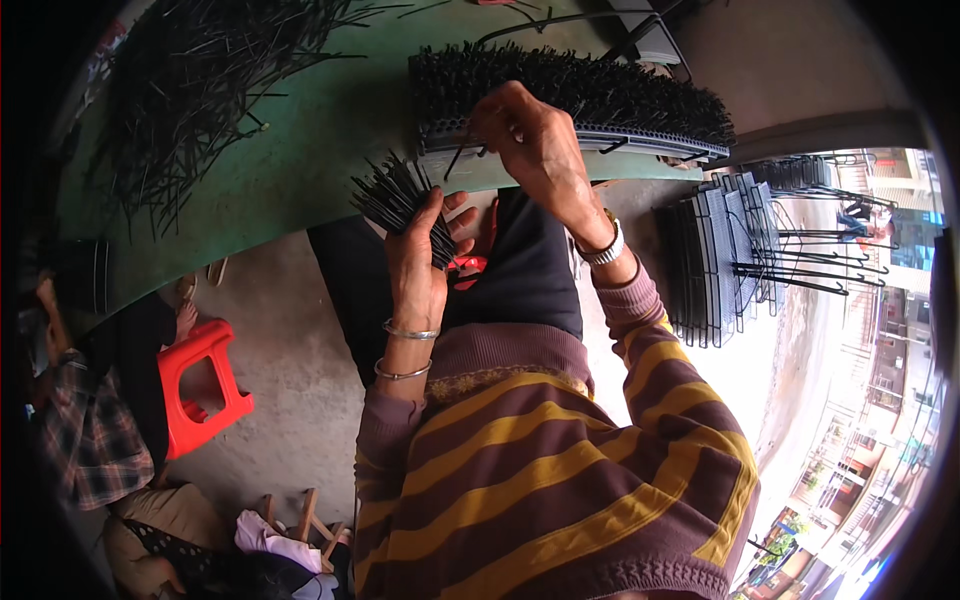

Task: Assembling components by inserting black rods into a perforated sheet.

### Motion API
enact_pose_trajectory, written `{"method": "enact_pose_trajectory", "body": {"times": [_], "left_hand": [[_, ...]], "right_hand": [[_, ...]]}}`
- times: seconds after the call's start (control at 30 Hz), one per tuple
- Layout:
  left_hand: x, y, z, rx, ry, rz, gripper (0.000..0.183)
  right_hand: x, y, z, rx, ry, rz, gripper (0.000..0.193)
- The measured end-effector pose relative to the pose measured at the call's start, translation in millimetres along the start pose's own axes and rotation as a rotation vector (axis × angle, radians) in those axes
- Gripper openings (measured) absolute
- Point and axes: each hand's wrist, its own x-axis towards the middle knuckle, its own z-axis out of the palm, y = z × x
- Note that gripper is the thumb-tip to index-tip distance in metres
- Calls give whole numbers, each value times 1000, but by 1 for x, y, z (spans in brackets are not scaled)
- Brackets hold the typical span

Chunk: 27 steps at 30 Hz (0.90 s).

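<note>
A bundle of thin black sticks (393, 197) fans out of my left hand (418, 240), whose thumb presses it while some fingers stand away. Up and to the right, my right hand (535, 145) is closed in a pinch at the front edge of a long perforated rack (600, 143). One thin black stick (453, 163) slants down from its fingertips, though the grip itself is partly hidden. Densely packed black sticks (590, 88) stand upright in that rack.
A large loose heap of black sticks (200, 90) covers the far left of the green table (300, 150). Wire racks with hooks (725, 250) are stacked at the right. On the left are a red stool (205, 385) and a seated person in a plaid sleeve (100, 430).
</note>
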Motion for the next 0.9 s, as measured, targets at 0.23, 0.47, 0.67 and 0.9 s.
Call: {"method": "enact_pose_trajectory", "body": {"times": [0.23,0.47,0.67,0.9], "left_hand": [[2,0,1,-28,-13,14,18],[6,-1,-4,-6,-137,37,16],[2,-3,4,-13,-150,39,15],[-3,-1,3,39,-170,-9,10]], "right_hand": [[24,26,16,-208,363,-290,11],[26,29,24,-351,238,-274,9],[36,23,20,-588,238,-361,9],[30,22,16,-487,176,-351,10]]}}
